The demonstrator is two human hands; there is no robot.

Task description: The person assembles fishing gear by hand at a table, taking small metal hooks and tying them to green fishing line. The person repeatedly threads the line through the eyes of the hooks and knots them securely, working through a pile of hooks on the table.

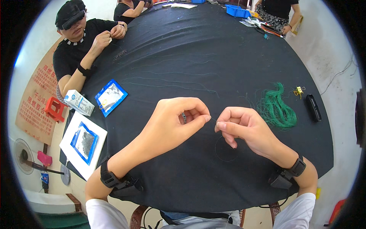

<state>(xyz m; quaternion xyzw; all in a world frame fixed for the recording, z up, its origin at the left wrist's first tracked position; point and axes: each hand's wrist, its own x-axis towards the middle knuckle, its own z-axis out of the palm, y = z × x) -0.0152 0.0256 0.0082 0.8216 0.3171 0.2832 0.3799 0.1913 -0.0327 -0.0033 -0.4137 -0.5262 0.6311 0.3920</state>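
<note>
Over the black cloth, my left hand (177, 116) is closed, thumb and index fingertip pinched on a thin dark thread (216, 149). Something small and silvery (184, 117) shows in the curl of its fingers; its kind is too small to make out. My right hand (248, 128), a short gap away, pinches the same thread between thumb and index finger. Below the right fingers the thread hangs in a loose loop. A bundle of green thread (280, 108) lies just beyond my right hand.
On the black-covered table (171, 179) are a yellow binder clip (299, 91) and a black case (313, 108) at right. Blue-edged packets (111, 97), a white board (68, 143) and a carton (79, 102) lie left. A co-worker (82, 49) sits far left; blue tray (238, 11) behind.
</note>
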